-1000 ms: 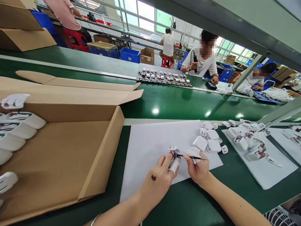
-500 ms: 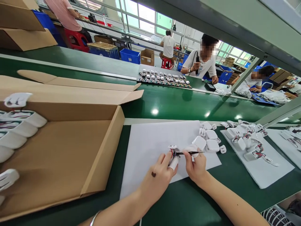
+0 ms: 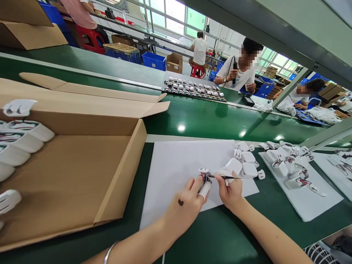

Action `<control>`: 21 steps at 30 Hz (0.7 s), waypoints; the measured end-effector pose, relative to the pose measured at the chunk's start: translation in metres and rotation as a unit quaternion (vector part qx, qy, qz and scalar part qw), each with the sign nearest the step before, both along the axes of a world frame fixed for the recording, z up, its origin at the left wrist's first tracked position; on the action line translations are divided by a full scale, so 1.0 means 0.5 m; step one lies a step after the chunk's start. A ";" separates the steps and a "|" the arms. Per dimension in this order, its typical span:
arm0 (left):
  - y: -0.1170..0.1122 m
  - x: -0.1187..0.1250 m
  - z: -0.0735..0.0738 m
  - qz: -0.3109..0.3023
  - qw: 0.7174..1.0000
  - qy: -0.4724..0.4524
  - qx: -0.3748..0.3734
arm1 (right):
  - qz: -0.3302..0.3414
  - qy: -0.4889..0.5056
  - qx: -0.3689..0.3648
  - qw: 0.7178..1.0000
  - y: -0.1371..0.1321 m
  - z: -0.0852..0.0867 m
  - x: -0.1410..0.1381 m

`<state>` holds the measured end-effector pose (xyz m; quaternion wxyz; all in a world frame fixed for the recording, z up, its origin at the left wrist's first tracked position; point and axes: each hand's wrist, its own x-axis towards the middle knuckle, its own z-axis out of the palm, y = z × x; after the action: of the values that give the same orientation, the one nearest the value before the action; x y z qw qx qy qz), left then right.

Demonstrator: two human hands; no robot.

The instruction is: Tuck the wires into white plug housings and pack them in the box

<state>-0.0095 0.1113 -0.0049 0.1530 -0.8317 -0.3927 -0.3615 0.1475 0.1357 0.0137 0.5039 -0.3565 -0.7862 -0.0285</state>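
Observation:
My left hand [image 3: 184,203] is closed around a small white plastic housing [image 3: 204,189] with wires and dark parts at its open end. A white slotted cap [image 3: 204,171] sits at the far side of that end. Between the fingers of my right hand [image 3: 232,190] is a pair of dark tweezers [image 3: 224,177], its tip at the housing's wired end. White wrapping covers at least one right fingertip. Beneath both hands lies a white paper sheet [image 3: 176,165]. Several white housings and caps [image 3: 249,169] rest at its right edge, just beyond my right hand.
An open cardboard box [image 3: 121,183] on the left holds several white housings [image 3: 27,141]. More wired housings [image 3: 288,161] lie on another sheet at right. Beyond the green bench, a co-worker [image 3: 239,69] holds a black tool near a tray of small parts [image 3: 194,89]. A metal post [image 3: 294,88] slants at right.
The camera view has shifted slightly. The tweezers' tip stays at the wired end with only a small shift, and both hands keep their grip.

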 end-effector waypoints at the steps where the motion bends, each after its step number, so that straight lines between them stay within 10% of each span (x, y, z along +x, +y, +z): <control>1: 0.000 0.000 0.000 0.001 1.000 0.002 -0.002 | 0.004 0.002 -0.002 1.000 0.000 0.001 0.000; 21: -0.002 0.000 -0.001 -0.009 0.999 0.006 -0.030 | -0.039 -0.020 -0.072 0.996 -0.004 -0.010 -0.015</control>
<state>-0.0096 0.1104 -0.0052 0.1268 -0.8414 -0.3953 -0.3459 0.1399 0.1337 0.0087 0.4600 -0.4214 -0.7816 0.0016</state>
